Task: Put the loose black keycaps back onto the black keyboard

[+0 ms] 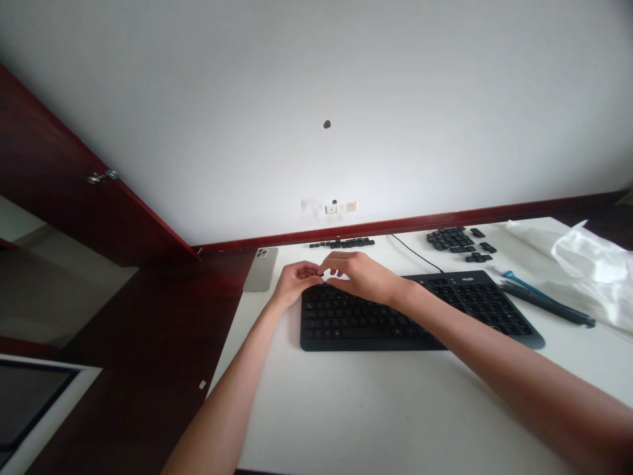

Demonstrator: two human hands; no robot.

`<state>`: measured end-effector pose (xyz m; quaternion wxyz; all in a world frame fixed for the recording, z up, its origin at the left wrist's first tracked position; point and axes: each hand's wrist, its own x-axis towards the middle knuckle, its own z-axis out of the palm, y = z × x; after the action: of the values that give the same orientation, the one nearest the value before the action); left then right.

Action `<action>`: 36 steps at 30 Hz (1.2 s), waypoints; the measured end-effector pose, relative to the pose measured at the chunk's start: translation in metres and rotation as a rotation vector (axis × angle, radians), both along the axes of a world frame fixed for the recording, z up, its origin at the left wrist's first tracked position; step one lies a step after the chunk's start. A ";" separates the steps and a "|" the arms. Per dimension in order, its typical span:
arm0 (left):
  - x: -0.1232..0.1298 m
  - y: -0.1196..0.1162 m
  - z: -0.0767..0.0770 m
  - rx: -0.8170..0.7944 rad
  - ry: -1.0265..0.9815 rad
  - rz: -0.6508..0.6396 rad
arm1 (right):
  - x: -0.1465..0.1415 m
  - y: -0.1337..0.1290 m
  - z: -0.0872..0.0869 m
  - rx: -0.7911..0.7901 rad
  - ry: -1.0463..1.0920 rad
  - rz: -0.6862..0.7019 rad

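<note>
Left hand [295, 284] and right hand [360, 276] meet just above the black plastic keyboard [524, 340], fingertips pinched on what looks like a small black plastic keycap [320, 274]. Grip clenched in both hands, though the fingers hide most of the piece. Beyond the keyboard, a short row of loose black keycaps [341, 243] and a larger cluster of black keycaps [449, 239] lie on the white counter [376, 409], near a thin black cable [415, 251]. Left of the keyboard: a silver smartphone [260, 269]. Right of it: a blue-and-black pen-like tool [546, 303] beside a crumpled white plastic bag [583, 264], the only container seen, contents impossible to tell. Risk, as judged: a small, smooth keycap could slip from the pinch and drop among the keys or roll off the counter; a careless arm sweep could scatter the loose caps.
</note>
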<state>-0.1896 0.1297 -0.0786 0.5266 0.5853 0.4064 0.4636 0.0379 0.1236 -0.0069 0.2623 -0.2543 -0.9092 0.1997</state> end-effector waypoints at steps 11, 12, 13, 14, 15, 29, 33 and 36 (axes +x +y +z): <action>0.001 -0.003 -0.001 -0.023 -0.028 -0.024 | -0.007 0.007 -0.019 -0.010 0.135 -0.030; 0.002 -0.003 0.000 -0.022 -0.042 -0.026 | -0.008 0.007 -0.020 -0.015 0.150 -0.045; 0.002 -0.004 0.001 -0.020 -0.060 -0.028 | -0.008 0.006 -0.021 -0.024 0.163 -0.059; 0.003 -0.004 0.002 -0.020 -0.079 -0.028 | -0.009 0.006 -0.022 -0.036 0.173 -0.070; 0.003 -0.004 0.003 -0.023 -0.096 -0.031 | -0.010 0.006 -0.023 -0.052 0.178 -0.076; 0.004 -0.005 -0.002 -0.035 -0.010 -0.070 | -0.001 0.014 -0.018 -0.401 0.131 -0.078; 0.003 -0.004 0.000 0.011 0.043 -0.077 | 0.001 0.015 -0.015 -0.427 0.116 -0.093; -0.001 0.000 -0.001 0.124 0.126 0.046 | 0.009 0.016 -0.005 -0.343 0.012 -0.106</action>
<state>-0.1907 0.1292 -0.0798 0.4519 0.6352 0.4228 0.4620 0.0466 0.1398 -0.0118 0.2308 -0.3415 -0.8456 0.3392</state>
